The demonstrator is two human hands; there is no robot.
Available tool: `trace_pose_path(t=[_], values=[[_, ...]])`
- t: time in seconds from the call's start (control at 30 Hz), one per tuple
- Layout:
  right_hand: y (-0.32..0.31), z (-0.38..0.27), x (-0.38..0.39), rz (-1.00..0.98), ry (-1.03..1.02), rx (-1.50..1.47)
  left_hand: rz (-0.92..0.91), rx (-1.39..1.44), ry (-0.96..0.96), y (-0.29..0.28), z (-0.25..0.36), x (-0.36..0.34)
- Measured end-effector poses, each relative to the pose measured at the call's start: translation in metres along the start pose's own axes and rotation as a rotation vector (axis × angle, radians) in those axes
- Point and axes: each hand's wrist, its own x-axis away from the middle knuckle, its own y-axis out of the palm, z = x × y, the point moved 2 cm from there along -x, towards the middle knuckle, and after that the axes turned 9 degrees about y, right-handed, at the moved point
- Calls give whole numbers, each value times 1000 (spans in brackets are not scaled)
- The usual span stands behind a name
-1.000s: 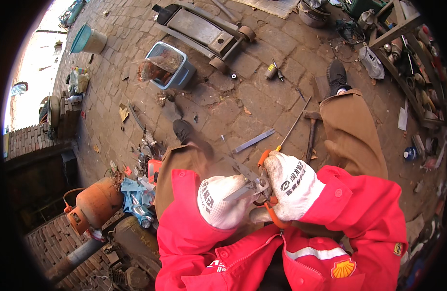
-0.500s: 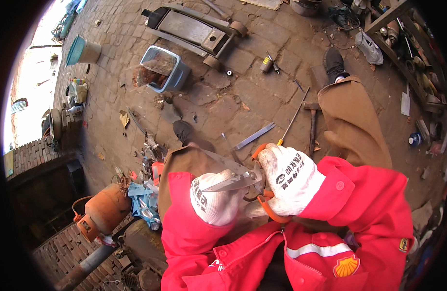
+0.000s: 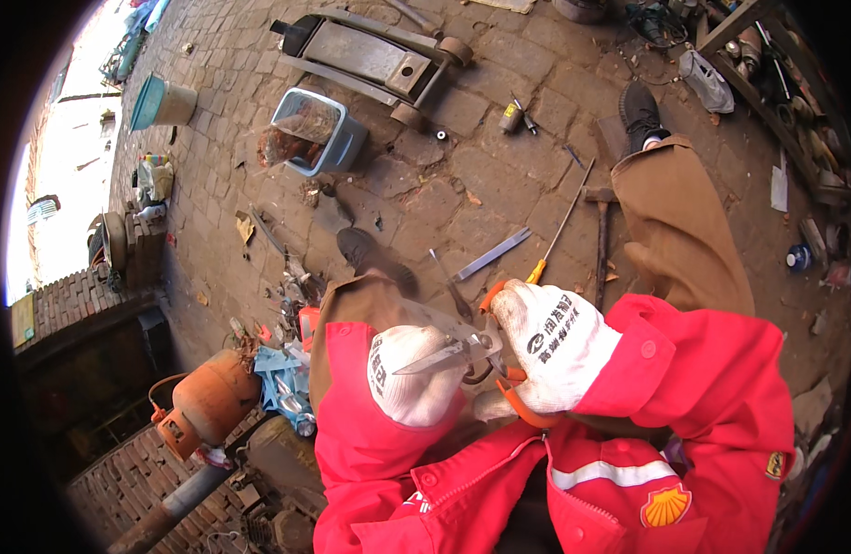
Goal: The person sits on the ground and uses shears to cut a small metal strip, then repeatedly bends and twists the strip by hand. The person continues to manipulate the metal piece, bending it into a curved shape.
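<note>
My right hand, in a white knitted glove with dark print, is closed round the orange handles of a large pair of scissors. Their metal blades stand apart and point left, across the front of my left hand. My left hand, gloved the same way, is curled close to the pivot, partly behind the lower blade. What its fingers grip is hidden. On the ground just beyond lie a flat metal strip, a long screwdriver with a yellow handle, and a hammer.
A trolley jack and a light-blue bin stand farther off on the brick paving. An orange gas cylinder lies at the left. Cluttered shelving borders the right side. My shoes flank the tools.
The view has shifted slightly, so the ground things sit a little farther right. Both hands keep nearly the same pose, with the scissors still in my right hand.
</note>
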Motion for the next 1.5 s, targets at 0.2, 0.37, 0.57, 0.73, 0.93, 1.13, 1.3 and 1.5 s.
trace_pose_path(t=[0.2, 0.37, 0.57, 0.73, 0.93, 1.13, 1.3, 1.5], values=[[27, 4, 10, 54, 104, -141, 21, 66, -118, 5, -1, 10], [31, 2, 12, 159, 0, -76, 203, 287, -92, 14, 8, 8], [20, -5, 5, -2, 126, -37, 184, 172, -74, 14, 17, 0], [7, -4, -8, 179, 50, -10, 203, -409, 112, 7, 19, -4], [2, -3, -8, -16, 177, 7, 205, 93, -276, 3, 14, -3], [9, -3, 3, -8, 123, -31, 197, -110, -102, 8, 11, 4], [16, -2, 9, -17, 146, 10, 239, 111, -392, 15, 6, 13], [18, 7, 7, -211, 418, 22, 93, 45, -346, 13, 9, -2]])
